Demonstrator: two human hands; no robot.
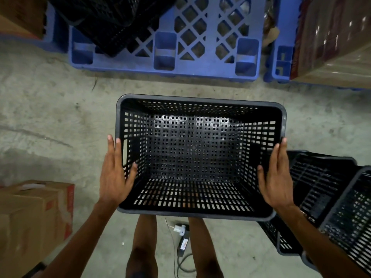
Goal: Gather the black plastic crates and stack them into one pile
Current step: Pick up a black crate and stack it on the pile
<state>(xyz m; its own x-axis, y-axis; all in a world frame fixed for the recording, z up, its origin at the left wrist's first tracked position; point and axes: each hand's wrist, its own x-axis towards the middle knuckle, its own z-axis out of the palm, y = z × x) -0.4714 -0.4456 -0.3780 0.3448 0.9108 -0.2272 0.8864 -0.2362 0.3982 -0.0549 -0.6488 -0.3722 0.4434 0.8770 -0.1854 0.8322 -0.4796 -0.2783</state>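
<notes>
An empty black perforated crate [198, 157] is held upright above the concrete floor in the middle of the view. My left hand [114, 173] presses flat on its left wall, thumb hooked over the rim. My right hand [275, 175] presses on its right wall the same way. More black crates [329, 201] lie tilted on the floor at the lower right, nested into each other. Another dark pile of black crates [108, 21] rests on the blue pallet at the top left.
A blue plastic pallet [202, 63] lies ahead on the floor. Wrapped cardboard boxes [333, 37] stand on a second pallet at the top right. A cardboard box [34, 213] sits at the lower left. A cable and small device [183, 237] lie between my legs.
</notes>
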